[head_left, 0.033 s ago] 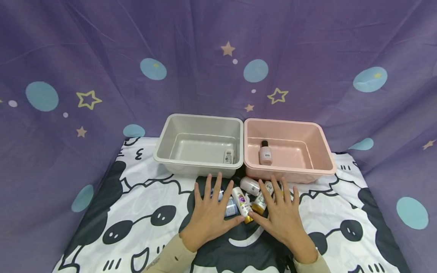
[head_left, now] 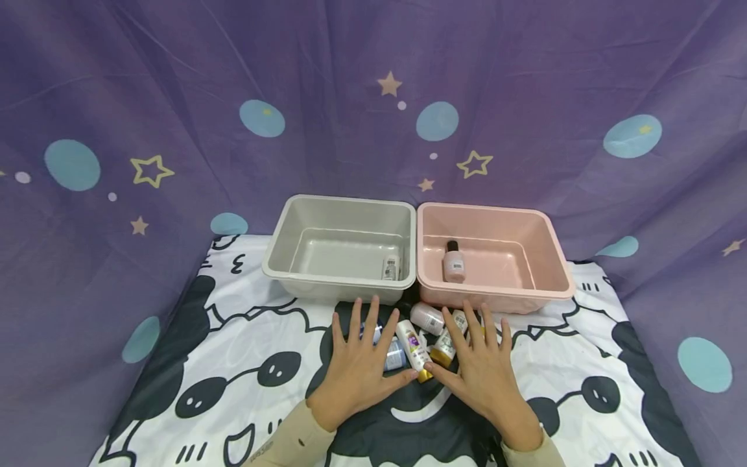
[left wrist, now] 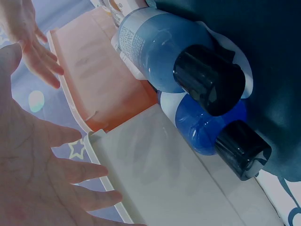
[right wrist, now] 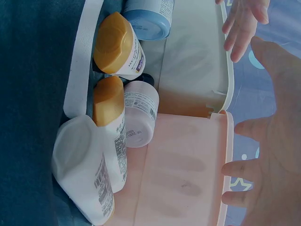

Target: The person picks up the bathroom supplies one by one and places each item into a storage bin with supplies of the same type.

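Observation:
My left hand (head_left: 357,373) is spread with straight fingers over the left side of a group of small bottles. My right hand (head_left: 486,373) spreads likewise over the right side, and both palms hold nothing. Between the thumbs lies a white bottle with a gold cap (head_left: 412,342). A second gold-capped bottle (head_left: 443,347) and a pale pink bottle (head_left: 427,318) lie by the right fingers. Under the left hand, the left wrist view shows a light blue bottle (left wrist: 162,49) and a deep blue bottle (left wrist: 202,120), both black-capped. A white bottle (right wrist: 84,174) appears in the right wrist view.
Behind the bottles stand a grey bin (head_left: 338,281) and a pink bin (head_left: 496,298), side by side. A small white-labelled bottle (head_left: 390,267) is in the grey one, and a pink bottle with a black cap (head_left: 454,266) is in the pink one. A purple curtain (head_left: 350,65) hangs behind.

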